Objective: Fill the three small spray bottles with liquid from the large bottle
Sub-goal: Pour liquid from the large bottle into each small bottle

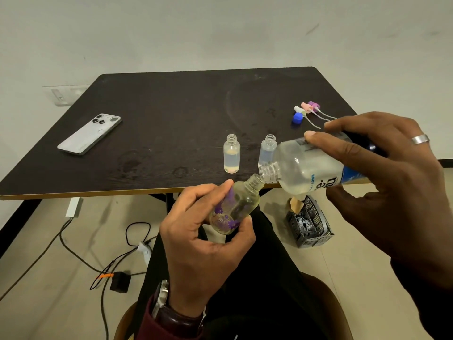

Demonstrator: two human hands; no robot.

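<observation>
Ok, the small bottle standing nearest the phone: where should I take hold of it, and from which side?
Grip the small bottle round its straight cylindrical body, below the threaded neck, coming from the near table edge. It stands upright and uncapped with liquid inside, so a level side grip should keep it from spilling. Its left side is free; another small bottle stands to its right.

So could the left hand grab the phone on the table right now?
Probably not yet: the left hand grips the flowered bottle, though the table toward the phone looks unobstructed.
</observation>
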